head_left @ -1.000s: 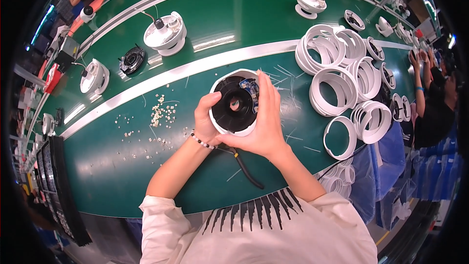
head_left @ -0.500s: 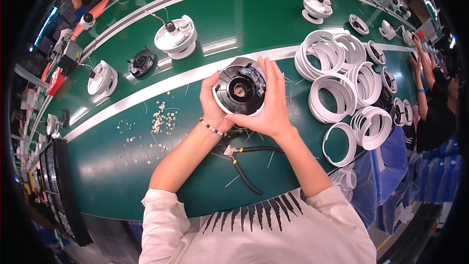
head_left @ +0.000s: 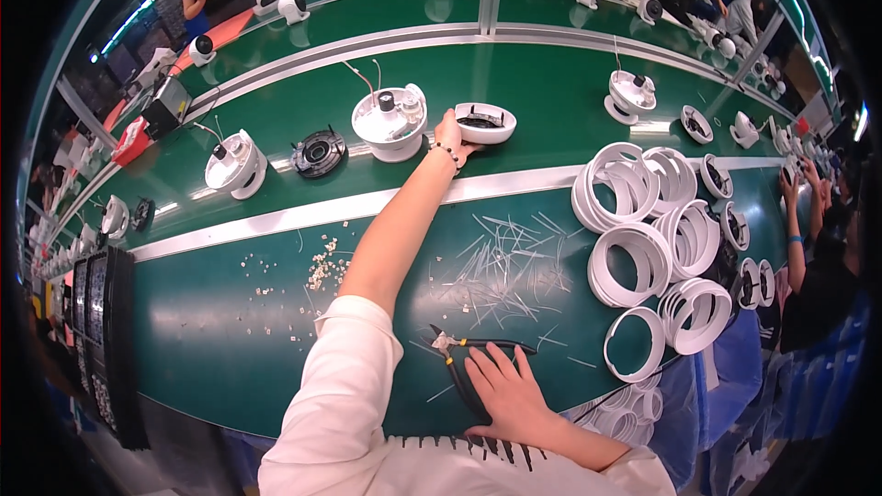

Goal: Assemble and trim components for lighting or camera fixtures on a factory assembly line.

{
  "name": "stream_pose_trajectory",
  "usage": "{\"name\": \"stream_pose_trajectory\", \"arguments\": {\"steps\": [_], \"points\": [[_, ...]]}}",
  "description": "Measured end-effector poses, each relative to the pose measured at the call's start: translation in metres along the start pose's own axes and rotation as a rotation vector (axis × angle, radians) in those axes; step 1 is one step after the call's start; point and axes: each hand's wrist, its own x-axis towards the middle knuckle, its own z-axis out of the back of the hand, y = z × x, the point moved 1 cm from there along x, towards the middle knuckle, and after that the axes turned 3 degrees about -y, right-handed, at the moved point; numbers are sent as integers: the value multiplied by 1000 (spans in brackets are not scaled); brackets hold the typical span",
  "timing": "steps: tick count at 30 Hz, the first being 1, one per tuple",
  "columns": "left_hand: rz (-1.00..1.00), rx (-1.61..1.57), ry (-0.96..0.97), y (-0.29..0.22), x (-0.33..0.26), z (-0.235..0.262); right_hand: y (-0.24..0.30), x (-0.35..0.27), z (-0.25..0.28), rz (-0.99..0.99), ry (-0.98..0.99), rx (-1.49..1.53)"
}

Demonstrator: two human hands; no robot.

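My left hand (head_left: 454, 140) is stretched out over the green strip beyond the pale rail. Its fingers are closed on the left side of a white bowl-shaped housing (head_left: 497, 134) with a black insert inside; some fingers are hidden beneath. Just left of it stands a white dome base (head_left: 390, 136) with wires and a black part on top. Near the front edge, my right hand (head_left: 508, 393) lies with spread fingers over the handles of the cutting pliers (head_left: 453, 360), not gripped round them. The pliers' jaws point to the far left, their handles apart.
Several white rings (head_left: 628, 263) are stacked at the right. Cut clear strips (head_left: 505, 266) and small pale bits (head_left: 323, 268) litter the near worktop. A black ring part (head_left: 318, 154) and another dome base (head_left: 235, 165) stand left along the strip. Co-workers sit beyond and at right.
The housing moved from between both hands over the near worktop to the far strip, now in my left hand alone. My right hand let go and came down onto the pliers; the view tilted up.
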Motion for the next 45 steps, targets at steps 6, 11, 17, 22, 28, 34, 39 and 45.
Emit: {"name": "stream_pose_trajectory", "arguments": {"steps": [6,11,17,22,28,34,39,45], "points": [[-12,50,-5,-9,5,2,-10,3,13,-122,-36,-20],[-27,-161,-178,-14,-9,20,-13,12,15,-87,3,-45],[-109,-442,-181,-33,-8,43,-32,21,-6,-84,-335,-147],[-273,-308,-139,-47,-15,61,-32,17,14,-163,-583,210],[-322,348,202,-55,-143,34,-62,37,94,-117,-1129,19],[-227,513,336,-44,-209,27,-77,66,120,-80,-1196,-273],[-267,539,360,-39,-227,32,-85,76,113,-142,-1105,-364],[-319,561,337,-35,-231,30,-84,72,112,-151,-1067,-407]]}}
